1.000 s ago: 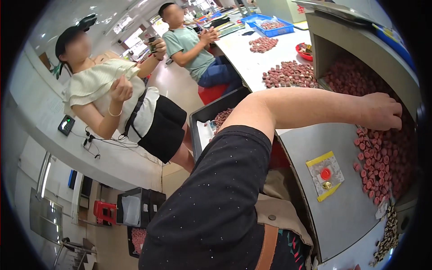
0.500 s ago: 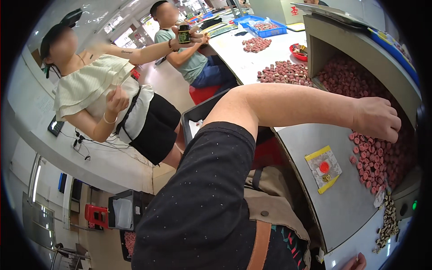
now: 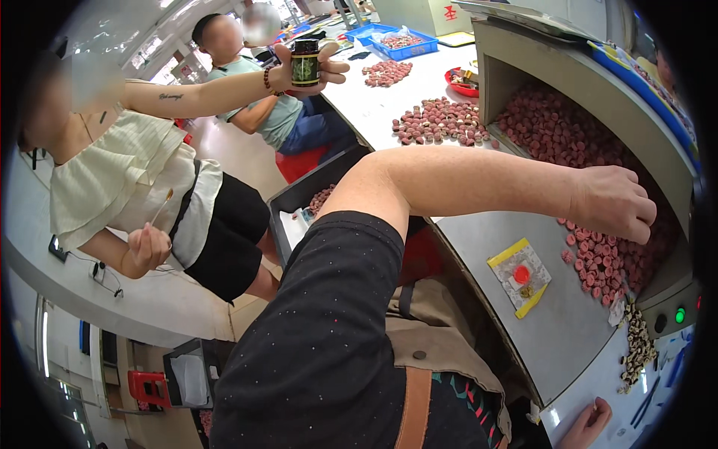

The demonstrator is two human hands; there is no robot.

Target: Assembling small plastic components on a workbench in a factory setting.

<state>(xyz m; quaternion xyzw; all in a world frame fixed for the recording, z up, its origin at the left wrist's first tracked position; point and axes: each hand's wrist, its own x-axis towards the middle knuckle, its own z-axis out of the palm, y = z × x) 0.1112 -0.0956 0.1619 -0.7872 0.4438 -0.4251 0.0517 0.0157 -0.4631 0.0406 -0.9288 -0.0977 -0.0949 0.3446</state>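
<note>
My left hand [image 3: 617, 203] reaches across to the right, bare-armed below a black sleeve. Its fingers are curled closed beside a heap of small pink round cap-like pieces [image 3: 550, 131] inside a grey hooded box; whatever they hold is hidden. More pink pieces [image 3: 606, 266] spill out below that hand. At the lower right edge, my right hand [image 3: 588, 425] is partly in view over the white tabletop, fingers loosely bent and apart, with nothing visible in them. A pile of small dark-and-pale pieces [image 3: 637, 348] lies near it.
The grey hooded box [image 3: 490, 71] has a green light [image 3: 680, 315]. A yellow-edged packet [image 3: 520, 277] bears a red disc. Dark tweezers [image 3: 645, 402] lie at right. Beyond are a red bowl [image 3: 461, 84] and blue tray [image 3: 411, 49]. A standing person holds a dark jar [image 3: 305, 63] and thin stick.
The whole scene has shifted left in view. The standing person's jar hand stretches farther forward, and their other hand is lower, its stick now visible. My left hand stays over the pink pieces.
</note>
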